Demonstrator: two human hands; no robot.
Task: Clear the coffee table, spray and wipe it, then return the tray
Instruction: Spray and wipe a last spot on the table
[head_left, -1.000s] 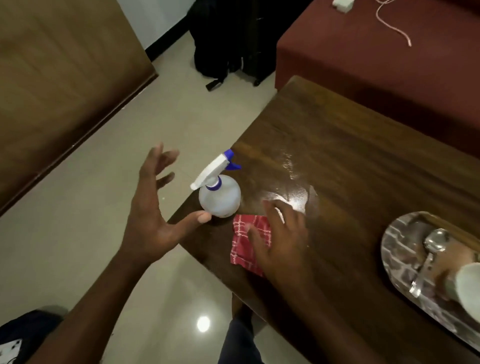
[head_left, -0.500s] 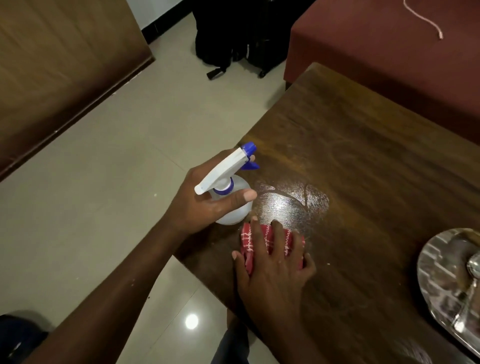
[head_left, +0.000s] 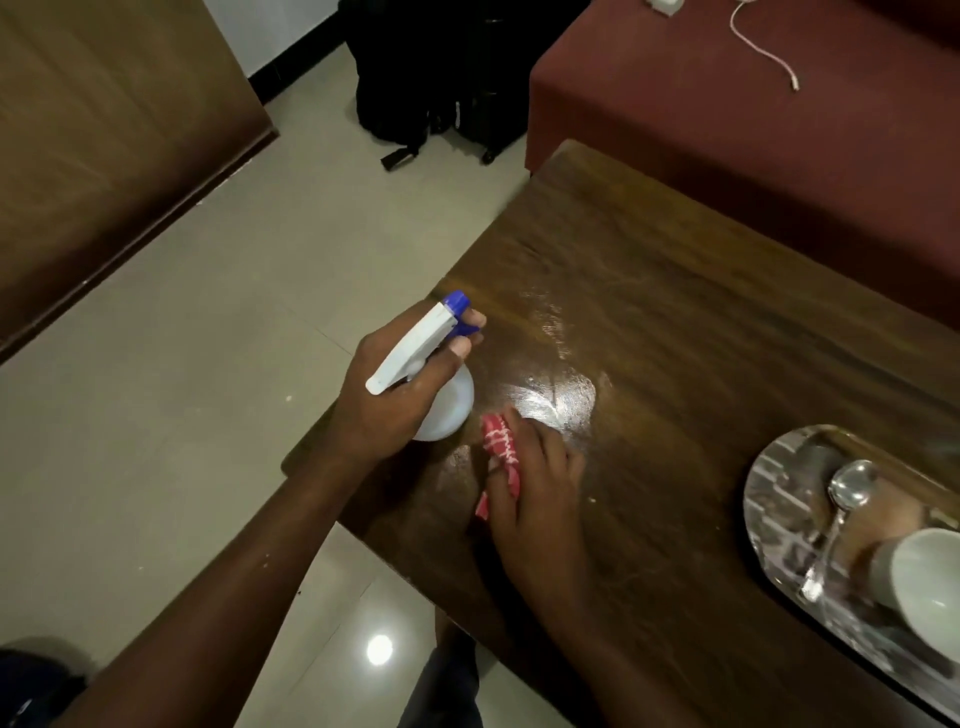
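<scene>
My left hand (head_left: 395, 395) grips the white spray bottle (head_left: 449, 400) by its neck, fingers on the blue trigger, at the near left corner of the dark wooden coffee table (head_left: 701, 322). The blue nozzle points over the table. Just right of the bottle, my right hand (head_left: 535, 478) presses a red checked cloth (head_left: 501, 452) flat on the tabletop. A wet shiny patch (head_left: 556, 395) lies beyond the cloth. A silver oval tray (head_left: 779, 499) sits at the right edge of the view, carrying a spoon (head_left: 841, 499) and a white cup (head_left: 924, 582).
A dark red sofa (head_left: 753, 130) runs along the table's far side, with a white cable (head_left: 763, 47) on it. Black bags (head_left: 436, 78) stand on the tiled floor past the table's end. A brown wooden panel (head_left: 104, 145) fills the left.
My left hand, open beside the bottle a second ago, has closed round its neck and trigger. My right hand has bunched the cloth and slid it slightly.
</scene>
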